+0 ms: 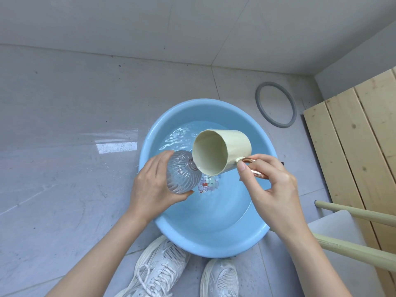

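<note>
My left hand grips a clear ribbed plastic bottle, tilted with its neck pointing right. My right hand pinches the copper-coloured handle of a cream mug. The mug is tipped on its side, its rim touching the bottle's neck, with a little water at the lower lip. Both are held above a light blue basin on the floor, which holds shallow rippling water. A small picture shows on the basin's bottom under the mug.
A grey rubber ring lies on the tiled floor beyond the basin. A slatted wooden panel stands to the right, with pale wooden legs and a white surface at lower right. My white sneakers touch the basin's near edge.
</note>
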Demonstrator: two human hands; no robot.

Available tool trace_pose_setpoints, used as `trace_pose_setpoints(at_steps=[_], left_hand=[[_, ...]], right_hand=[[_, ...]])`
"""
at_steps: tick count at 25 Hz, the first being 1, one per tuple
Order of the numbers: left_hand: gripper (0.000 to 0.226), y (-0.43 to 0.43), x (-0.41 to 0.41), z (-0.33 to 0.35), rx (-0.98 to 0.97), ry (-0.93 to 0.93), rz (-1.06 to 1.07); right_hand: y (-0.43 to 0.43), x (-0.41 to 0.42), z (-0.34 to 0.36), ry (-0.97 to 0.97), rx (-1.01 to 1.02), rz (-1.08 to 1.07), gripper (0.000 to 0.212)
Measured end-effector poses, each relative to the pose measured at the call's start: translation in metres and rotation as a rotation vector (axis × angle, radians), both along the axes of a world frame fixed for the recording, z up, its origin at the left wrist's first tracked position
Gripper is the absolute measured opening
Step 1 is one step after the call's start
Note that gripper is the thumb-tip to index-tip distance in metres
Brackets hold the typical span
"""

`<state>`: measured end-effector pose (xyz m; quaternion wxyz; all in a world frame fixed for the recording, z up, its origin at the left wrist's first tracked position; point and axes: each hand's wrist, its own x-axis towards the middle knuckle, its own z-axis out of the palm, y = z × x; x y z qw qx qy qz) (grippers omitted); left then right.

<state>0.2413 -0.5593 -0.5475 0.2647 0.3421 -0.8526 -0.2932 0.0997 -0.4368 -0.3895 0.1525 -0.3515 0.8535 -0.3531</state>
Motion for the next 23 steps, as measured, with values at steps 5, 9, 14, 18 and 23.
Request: trace_pose_setpoints(at_steps=[5, 9, 14, 18, 23], left_hand=[[0.101, 0.000, -0.001, 0.001, 0.021, -0.012, 0.009], [0.102, 0.001, -0.001, 0.003, 0.041, -0.035, 0.030], [0.108, 0.001, 0.000, 0.004, 0.011, -0.059, 0.035], [0.106, 0.002, -0.001, 0.003, -0.015, -0.077, 0.023], [0.104, 0.003, -0.002, 0.003, -0.016, -0.108, 0.025]], right_hand=[[0.002, 0.002, 0.005, -0.261, -0.038, -0.101, 0.027], [0.009, -0.005, 0.003, -0.452, -0.055, -0.222, 0.040], [0.014, -0.017, 0.006, -0.600, -0.194, -0.242, 0.039], [0.016, -0.027, 0.008, -0.688, -0.280, -0.304, 0.038], [0.022, -0.037, -0.027, -0.699, -0.223, -0.339, 0.041]])
